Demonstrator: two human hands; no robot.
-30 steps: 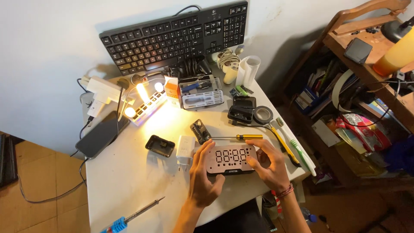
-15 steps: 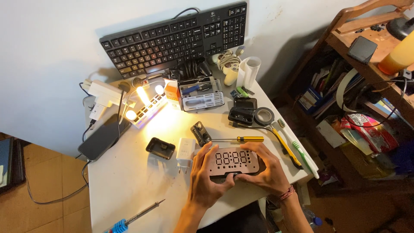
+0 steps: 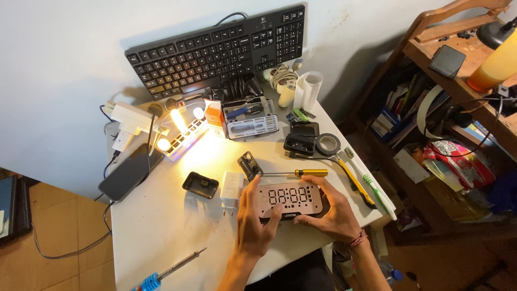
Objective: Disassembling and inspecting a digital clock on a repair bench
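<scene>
A flat digital clock point(image 3: 288, 198) with a pale face and segment digits lies at the white table's front edge. My left hand point(image 3: 255, 223) grips its left end, thumb on the lower edge. My right hand point(image 3: 335, 214) wraps around its right end, with a beaded band on the wrist. A yellow-handled screwdriver point(image 3: 297, 173) lies just behind the clock. A white plug adapter point(image 3: 231, 188) and a small black box point(image 3: 200, 185) sit to the left of my left hand.
A black keyboard point(image 3: 215, 48) leans on the wall. A lit power strip point(image 3: 180, 137), phone point(image 3: 129, 172), tool case point(image 3: 252, 125), tape roll point(image 3: 327, 144) and toothbrush point(image 3: 377, 194) lie on the table point(image 3: 161, 226). A soldering iron point(image 3: 167, 272) is front left. Cluttered wooden shelves point(image 3: 458, 97) stand right.
Both hands have closed in on the clock's ends and brought it down flat near the table's front edge. The camera shifted slightly.
</scene>
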